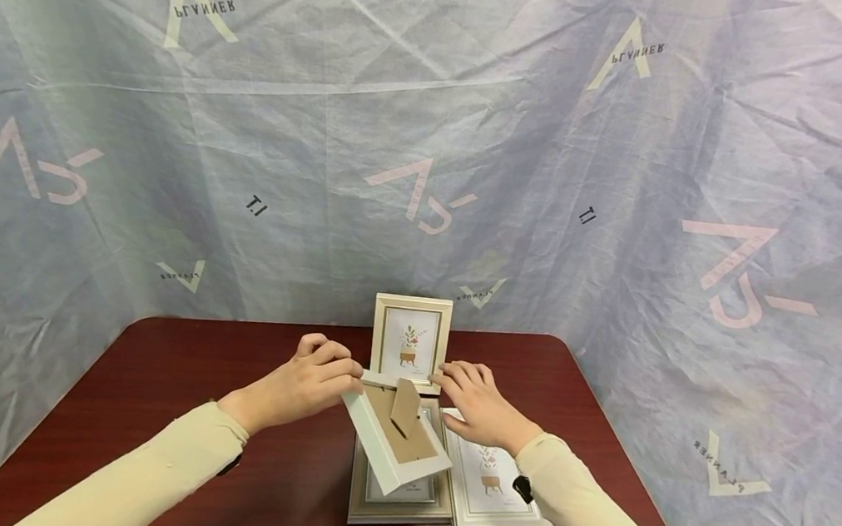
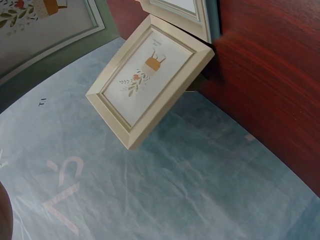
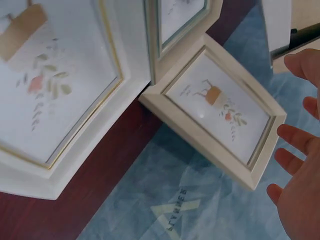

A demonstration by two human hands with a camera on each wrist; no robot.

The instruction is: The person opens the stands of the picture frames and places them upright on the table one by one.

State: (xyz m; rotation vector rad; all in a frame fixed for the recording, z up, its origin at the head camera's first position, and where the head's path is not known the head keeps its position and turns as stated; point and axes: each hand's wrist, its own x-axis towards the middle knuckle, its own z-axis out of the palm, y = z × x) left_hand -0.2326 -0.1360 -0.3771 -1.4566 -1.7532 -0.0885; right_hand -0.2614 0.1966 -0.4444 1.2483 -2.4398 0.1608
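My left hand (image 1: 309,380) grips a white picture frame (image 1: 366,434) by its upper left corner. That frame hangs tilted, its brown backing board and fold-out stand (image 1: 406,405) facing up. To the right, my right hand (image 1: 487,409) is spread with loosely bent fingers, close to the standing frame. In the right wrist view, nothing lies in the grasp of the right hand (image 3: 300,165). The cream standing frame (image 1: 442,332), with a potted-plant picture, is upright behind the held one. The left fingers are mostly out of the left wrist view.
Two more picture frames lie face up on the dark red table (image 1: 280,493): a beige one (image 1: 399,515) partly under the held frame, and a silver-white one (image 1: 503,524) beside it. A grey printed cloth (image 1: 324,163) hangs around the table's back and sides.
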